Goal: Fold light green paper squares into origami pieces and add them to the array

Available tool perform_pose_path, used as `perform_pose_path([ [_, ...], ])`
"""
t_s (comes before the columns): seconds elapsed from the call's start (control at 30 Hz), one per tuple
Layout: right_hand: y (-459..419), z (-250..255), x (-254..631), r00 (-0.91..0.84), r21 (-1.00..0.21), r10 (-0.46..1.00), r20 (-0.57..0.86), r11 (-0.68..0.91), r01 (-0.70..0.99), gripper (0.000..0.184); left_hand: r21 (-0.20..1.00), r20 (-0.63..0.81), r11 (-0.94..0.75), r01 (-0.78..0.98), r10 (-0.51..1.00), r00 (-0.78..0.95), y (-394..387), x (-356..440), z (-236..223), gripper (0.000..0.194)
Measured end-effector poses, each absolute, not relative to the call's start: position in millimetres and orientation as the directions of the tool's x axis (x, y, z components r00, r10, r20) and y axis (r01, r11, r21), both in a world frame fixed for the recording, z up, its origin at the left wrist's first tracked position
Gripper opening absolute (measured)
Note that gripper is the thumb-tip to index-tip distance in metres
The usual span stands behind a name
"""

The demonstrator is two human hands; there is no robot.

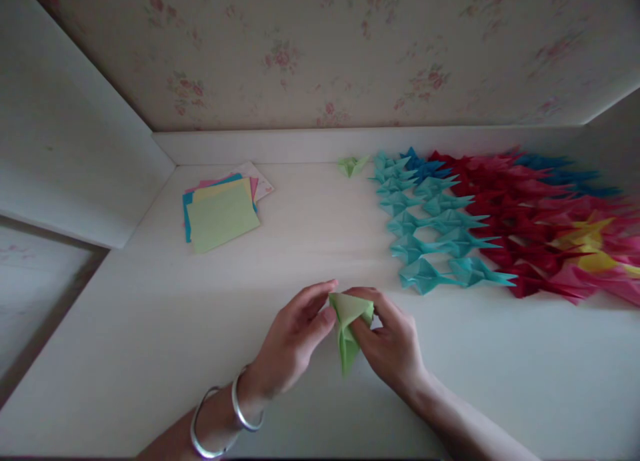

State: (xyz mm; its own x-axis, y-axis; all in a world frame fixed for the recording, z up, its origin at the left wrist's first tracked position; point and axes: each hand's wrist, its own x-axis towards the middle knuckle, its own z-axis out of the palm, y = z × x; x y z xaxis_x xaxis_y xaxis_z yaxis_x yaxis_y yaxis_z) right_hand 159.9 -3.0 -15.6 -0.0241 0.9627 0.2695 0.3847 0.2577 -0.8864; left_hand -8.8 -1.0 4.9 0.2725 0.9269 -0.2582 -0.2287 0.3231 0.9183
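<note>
A partly folded piece of light green origami paper (353, 308) is held above the table, one point hanging downward. My right hand (393, 338) grips it from the right, with the thumb in front and the fingers behind its upper edge. On the other side, my left hand (297, 334) is beside the paper's left corner, thumb and fingers apart. Whether its fingertips touch the paper I cannot tell. Two silver bangles (245, 401) circle the left wrist.
A fanned stack of coloured paper sheets (225, 214), green on top, lies at the left. One small green folded crane (353, 165) sits by the back ledge. Rows of turquoise paper cranes (425, 274) and red ones (515, 248) spread along the right, with pink, blue and yellow among them.
</note>
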Motion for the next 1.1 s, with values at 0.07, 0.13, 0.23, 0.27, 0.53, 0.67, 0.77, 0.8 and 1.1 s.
perform_pose_path([
  [0.07,-3,-17,162,-0.069,-0.839,0.921,0.383,0.378,0.391,0.028,0.885,-0.344,0.39,-0.255,0.916,0.207,2,-8,1,0.033],
  [0.13,-3,-16,164,-0.134,-0.783,0.872,0.47,0.482,0.393,0.029,0.843,-0.408,0.452,-0.292,0.891,0.2,5,-8,-2,0.032],
  [0.23,-3,-12,166,-0.209,-0.708,0.806,0.554,0.588,0.391,0.029,0.805,-0.437,0.499,-0.322,0.865,0.247,7,-7,-4,0.03],
  [0.27,-2,-11,167,-0.218,-0.691,0.788,0.575,0.611,0.386,0.028,0.794,-0.446,0.513,-0.327,0.856,0.263,7,-7,-4,0.029],
  [0.53,0,-11,166,-0.226,-0.713,0.809,0.543,0.586,0.384,0.029,0.709,-0.501,0.603,-0.365,0.795,0.341,7,-6,3,0.03],
  [0.67,0,-11,166,-0.231,-0.744,0.839,0.492,0.543,0.388,0.027,0.756,-0.49,0.58,-0.303,0.809,0.326,7,-7,5,0.027],
  [0.77,0,-9,168,-0.235,-0.763,0.852,0.467,0.523,0.38,0.027,0.763,-0.501,0.587,-0.272,0.802,0.325,8,-8,5,0.025],
  [0.8,0,-8,169,-0.238,-0.767,0.855,0.462,0.519,0.377,0.027,0.761,-0.503,0.589,-0.271,0.8,0.327,8,-9,5,0.025],
  [1.1,0,-9,164,-0.247,-0.778,0.859,0.449,0.512,0.365,0.034,0.712,-0.536,0.626,-0.32,0.778,0.329,10,-7,7,0.02],
])
